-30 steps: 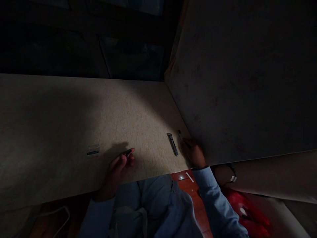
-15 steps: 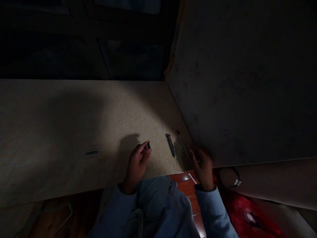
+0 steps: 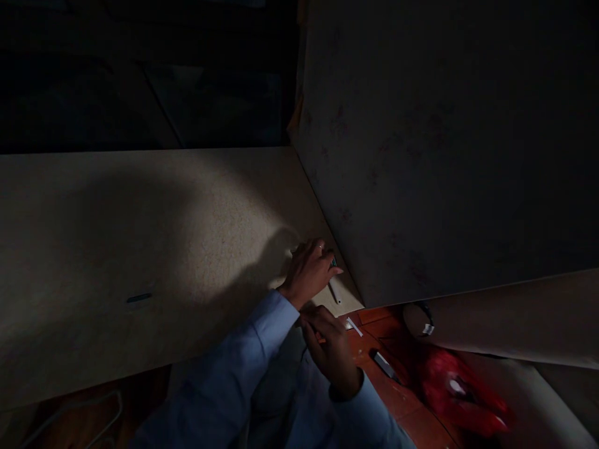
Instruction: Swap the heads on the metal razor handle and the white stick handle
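Note:
My left hand reaches across to the table's right end, palm down with bent fingers. A small dark, greenish piece shows between its thumb and fingers; its kind is unclear. Below the thumb, the lower part of a thin pale stick lies on the table, its upper part covered by the hand. Under my left wrist, at the table's front edge, is my right hand. Its fingers are curled, and whatever they may hold is hidden. A small dark teal strip lies far to the left on the table.
A pale wall panel borders the table on the right. On the reddish floor are a white strip and a grey, narrow object. A red bag-like thing and a dark looped cord are farther right.
My left hand has swung right, over the stick. My right hand has moved left and down, beneath the left wrist. The slim dark tool on the table is out of sight; the view has turned right.

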`<state>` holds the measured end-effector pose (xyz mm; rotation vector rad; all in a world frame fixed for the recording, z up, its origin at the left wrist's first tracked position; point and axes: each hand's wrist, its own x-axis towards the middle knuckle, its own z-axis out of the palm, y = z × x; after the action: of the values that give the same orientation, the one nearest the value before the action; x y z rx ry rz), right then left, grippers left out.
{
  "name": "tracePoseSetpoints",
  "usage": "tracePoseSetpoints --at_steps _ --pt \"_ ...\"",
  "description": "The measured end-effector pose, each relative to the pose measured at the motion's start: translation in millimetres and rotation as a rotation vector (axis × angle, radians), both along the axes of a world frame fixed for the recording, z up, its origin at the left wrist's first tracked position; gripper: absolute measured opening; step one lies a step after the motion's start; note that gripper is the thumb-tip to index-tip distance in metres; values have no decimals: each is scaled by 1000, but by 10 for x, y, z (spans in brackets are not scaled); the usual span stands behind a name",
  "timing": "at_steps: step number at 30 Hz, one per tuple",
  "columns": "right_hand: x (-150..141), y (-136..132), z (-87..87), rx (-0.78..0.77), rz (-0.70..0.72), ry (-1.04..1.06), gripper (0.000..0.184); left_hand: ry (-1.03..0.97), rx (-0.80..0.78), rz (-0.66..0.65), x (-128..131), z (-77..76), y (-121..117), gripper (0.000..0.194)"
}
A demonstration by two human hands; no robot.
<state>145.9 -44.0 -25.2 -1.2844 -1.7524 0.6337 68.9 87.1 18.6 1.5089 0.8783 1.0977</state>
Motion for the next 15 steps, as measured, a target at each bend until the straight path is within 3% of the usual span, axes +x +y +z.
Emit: tracePoseSetpoints --at_steps 7,10,15 --pt "-139 114 -142 16 -33 -41 24 970 480 -121 241 -234 68 18" --pt "-133 157 -172 51 -49 -44 22 1104 533 -115 252 -238 59 27" --pt "-140 170 -201 81 -96 -50 21 1147 496 -94 273 -189 50 30"
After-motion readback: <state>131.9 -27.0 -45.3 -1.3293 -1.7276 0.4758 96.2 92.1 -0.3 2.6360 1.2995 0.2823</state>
